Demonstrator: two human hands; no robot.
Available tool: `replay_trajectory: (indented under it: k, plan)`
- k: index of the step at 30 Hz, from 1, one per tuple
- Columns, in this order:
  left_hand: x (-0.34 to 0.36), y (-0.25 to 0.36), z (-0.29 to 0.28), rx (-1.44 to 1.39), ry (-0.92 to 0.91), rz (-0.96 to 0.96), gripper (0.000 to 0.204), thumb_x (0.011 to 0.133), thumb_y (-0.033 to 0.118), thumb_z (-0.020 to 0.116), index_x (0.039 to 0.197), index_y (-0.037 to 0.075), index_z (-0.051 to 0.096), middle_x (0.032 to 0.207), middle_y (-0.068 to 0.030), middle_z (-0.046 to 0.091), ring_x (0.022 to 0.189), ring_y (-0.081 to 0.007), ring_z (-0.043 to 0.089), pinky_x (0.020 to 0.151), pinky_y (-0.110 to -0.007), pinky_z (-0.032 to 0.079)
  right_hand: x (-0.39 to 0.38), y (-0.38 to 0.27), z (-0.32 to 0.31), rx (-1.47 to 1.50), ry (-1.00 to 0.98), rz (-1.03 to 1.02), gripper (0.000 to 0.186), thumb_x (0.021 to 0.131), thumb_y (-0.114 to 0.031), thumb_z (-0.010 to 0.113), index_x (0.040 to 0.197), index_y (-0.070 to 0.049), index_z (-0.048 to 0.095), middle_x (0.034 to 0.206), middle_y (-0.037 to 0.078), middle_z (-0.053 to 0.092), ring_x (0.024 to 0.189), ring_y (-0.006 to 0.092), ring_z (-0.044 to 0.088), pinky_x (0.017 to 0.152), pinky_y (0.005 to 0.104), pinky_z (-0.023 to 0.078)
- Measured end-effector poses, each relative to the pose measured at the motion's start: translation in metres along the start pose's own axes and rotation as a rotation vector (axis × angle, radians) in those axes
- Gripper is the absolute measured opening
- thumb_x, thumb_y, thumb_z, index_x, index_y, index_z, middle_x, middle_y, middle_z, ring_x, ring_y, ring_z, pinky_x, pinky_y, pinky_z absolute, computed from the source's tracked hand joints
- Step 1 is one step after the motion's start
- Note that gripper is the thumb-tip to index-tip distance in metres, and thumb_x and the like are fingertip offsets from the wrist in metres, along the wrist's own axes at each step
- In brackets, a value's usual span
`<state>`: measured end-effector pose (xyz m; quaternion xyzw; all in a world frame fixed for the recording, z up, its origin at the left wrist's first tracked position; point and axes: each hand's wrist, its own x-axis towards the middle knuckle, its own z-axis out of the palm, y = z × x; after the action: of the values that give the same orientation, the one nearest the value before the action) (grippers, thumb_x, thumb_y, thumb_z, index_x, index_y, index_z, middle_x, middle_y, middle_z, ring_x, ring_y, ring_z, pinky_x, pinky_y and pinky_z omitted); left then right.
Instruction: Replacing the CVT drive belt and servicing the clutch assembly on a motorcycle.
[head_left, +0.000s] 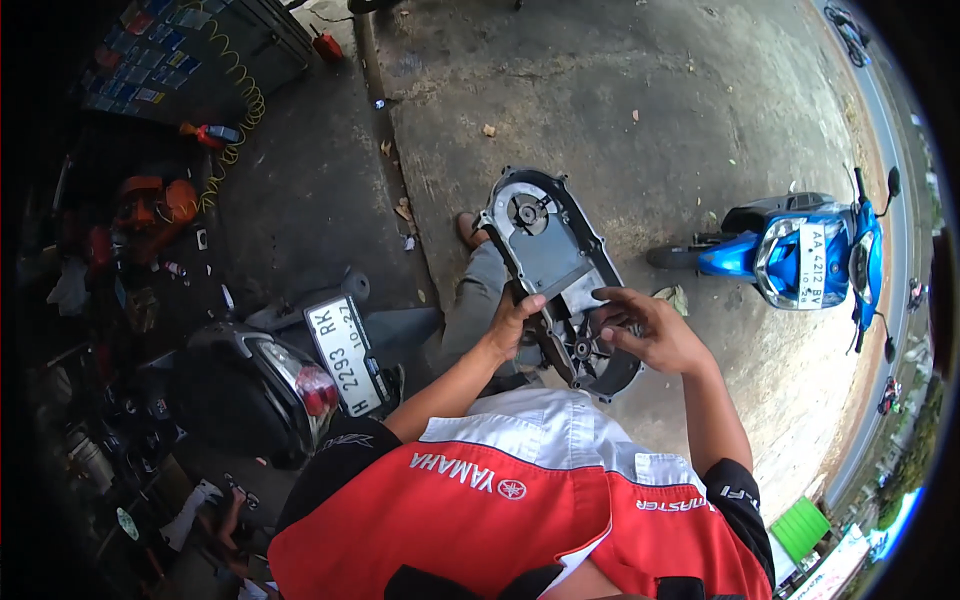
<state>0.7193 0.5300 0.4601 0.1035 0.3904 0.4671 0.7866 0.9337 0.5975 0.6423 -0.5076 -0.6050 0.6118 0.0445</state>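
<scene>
A long metal engine side cover (550, 250), shaped like a scooter's belt-drive case, is held tilted in front of my body. It has a round hub at each end and a dark raised rim. My left hand (515, 322) grips its left edge near the lower hub, thumb on top and the other fingers hidden beneath. Over the lower right end hovers my right hand (655, 332), its fingers bent and apart. Whether its fingertips touch the cover is hard to tell; I see nothing in them.
A blue scooter (790, 255) stands on the concrete to the right. Close on the left is a dark motorcycle's rear end (300, 385) with its plate. An orange machine (155, 200) and a coiled yellow hose (240, 100) are at the far left. Dry leaves lie along a floor groove (395, 180).
</scene>
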Motion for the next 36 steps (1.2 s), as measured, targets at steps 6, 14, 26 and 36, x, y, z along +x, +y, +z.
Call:
replay_trajectory:
  k: [6,14,26,36]
  plan:
    - [0.138,0.158,-0.092,0.007,0.217,0.147,0.085,0.076,0.049,0.074,0.141,0.004,0.045,0.124,-0.0087,0.057,0.114,-0.0210,0.057,0.100,-0.038,0.046,0.101,0.100,-0.133,0.113,0.740,0.478,0.026,0.097,-0.018,0.062,0.118,-0.002,0.061,0.098,0.007,0.069,0.079,0.0149,0.067,0.067,0.0274,0.050]
    - [0.125,0.364,-0.155,-0.245,0.499,0.322,0.065,0.085,0.050,0.068,0.132,0.007,0.059,0.123,-0.0082,0.066,0.113,-0.0234,0.063,0.102,-0.040,0.048,0.268,0.178,-0.253,-0.611,-0.141,0.689,0.032,0.087,-0.022,0.070,0.107,0.002,0.070,0.089,0.018,0.075,0.075,0.0284,0.074,0.066,0.0400,0.058]
    - [0.259,0.426,-0.306,-0.615,1.131,0.387,0.075,0.081,0.042,0.076,0.142,0.008,0.050,0.136,-0.0079,0.056,0.124,-0.0226,0.056,0.106,-0.040,0.043,1.028,-0.061,-0.138,-0.590,-0.192,0.247,0.034,0.085,-0.026,0.069,0.109,-0.002,0.071,0.096,0.017,0.075,0.089,0.0305,0.073,0.082,0.0388,0.055]
    - [0.479,0.406,-0.465,-0.565,1.287,0.426,0.090,0.072,0.045,0.084,0.140,0.002,0.043,0.130,-0.0085,0.055,0.117,-0.0208,0.056,0.104,-0.037,0.044,1.422,-0.053,0.140,-0.511,0.051,-0.256,0.077,0.078,-0.046,0.083,0.132,0.001,0.055,0.128,0.018,0.066,0.118,0.0339,0.063,0.102,0.0407,0.048]
